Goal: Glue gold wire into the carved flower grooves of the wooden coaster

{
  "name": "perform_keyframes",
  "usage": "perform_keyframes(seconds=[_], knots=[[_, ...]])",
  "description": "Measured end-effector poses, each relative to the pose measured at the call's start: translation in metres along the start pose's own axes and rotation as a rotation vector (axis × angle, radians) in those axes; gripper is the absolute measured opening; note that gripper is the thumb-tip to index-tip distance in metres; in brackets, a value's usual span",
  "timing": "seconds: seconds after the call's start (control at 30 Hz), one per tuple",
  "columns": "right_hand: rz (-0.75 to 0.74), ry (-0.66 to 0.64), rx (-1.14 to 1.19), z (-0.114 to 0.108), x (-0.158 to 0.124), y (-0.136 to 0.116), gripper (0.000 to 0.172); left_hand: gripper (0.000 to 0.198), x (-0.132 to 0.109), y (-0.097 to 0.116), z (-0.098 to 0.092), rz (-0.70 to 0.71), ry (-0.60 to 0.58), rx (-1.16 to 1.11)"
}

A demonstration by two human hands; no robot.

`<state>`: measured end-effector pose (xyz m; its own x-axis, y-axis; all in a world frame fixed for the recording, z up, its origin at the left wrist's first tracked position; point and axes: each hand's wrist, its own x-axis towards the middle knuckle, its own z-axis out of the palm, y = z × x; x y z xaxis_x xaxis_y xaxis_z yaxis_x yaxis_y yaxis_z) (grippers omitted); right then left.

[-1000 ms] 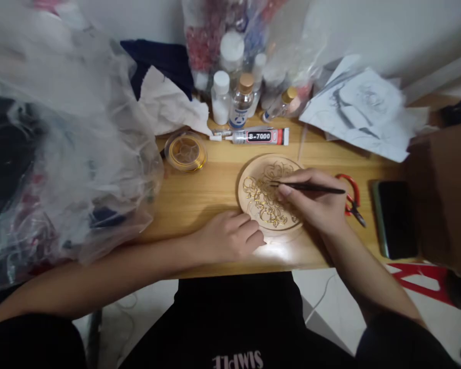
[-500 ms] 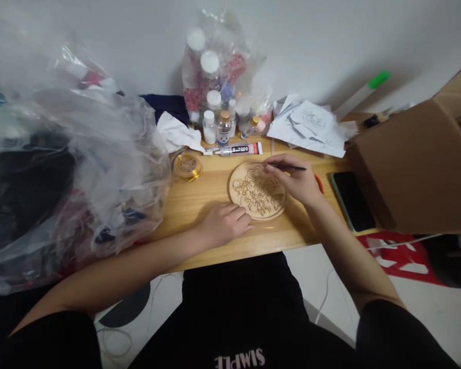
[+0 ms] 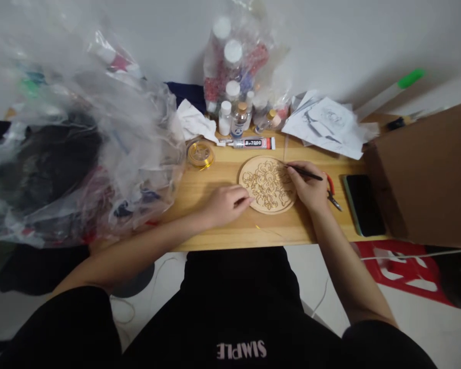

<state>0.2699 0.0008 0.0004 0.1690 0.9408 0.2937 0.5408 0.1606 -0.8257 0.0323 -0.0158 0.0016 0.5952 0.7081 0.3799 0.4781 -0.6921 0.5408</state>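
A round pale wooden plate (image 3: 249,171) lies on the table, its face covered with a curling flower pattern in gold wire. My right hand (image 3: 309,192) is at its right side, fingers closed around slim dark tweezers (image 3: 309,173) held like a pen. The tweezers' tip points left at the plate's upper right edge. At the lower left rim, my left hand (image 3: 228,205) has its fingers curled and the tips together, touching or just over the plate. Whatever those tips may pinch is too small to see. A spool of gold wire (image 3: 200,154) lies beyond my left hand.
A glue tube (image 3: 253,143), small bottles (image 3: 239,120) and printed papers (image 3: 326,123) stand behind the plate. Red-handled pliers (image 3: 333,197), a phone (image 3: 363,205) and a cardboard box (image 3: 430,174) are right. A big plastic bag (image 3: 138,154) crowds the left.
The view has shifted a little. My right hand has moved down to the plate's right side with the tweezers, uncovering the upper pattern. My left fingers have bunched more at the rim.
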Motion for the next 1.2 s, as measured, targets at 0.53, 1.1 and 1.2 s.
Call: perform_keyframes(seconds=[0.53,1.1,1.2], knots=[[-0.041,-0.037,-0.076,-0.007,-0.029,-0.010,0.014,0.014,0.004,-0.008,-0.024,-0.316,-0.025,-0.034],[-0.069,-0.033,0.026,0.003,-0.061,-0.054,0.019,0.033,-0.002,-0.020,-0.032,0.078,-0.154,-0.010],[-0.098,-0.118,0.059,0.018,-0.058,-0.065,0.021,0.030,-0.005,-0.025,-0.026,0.081,-0.147,-0.018]])
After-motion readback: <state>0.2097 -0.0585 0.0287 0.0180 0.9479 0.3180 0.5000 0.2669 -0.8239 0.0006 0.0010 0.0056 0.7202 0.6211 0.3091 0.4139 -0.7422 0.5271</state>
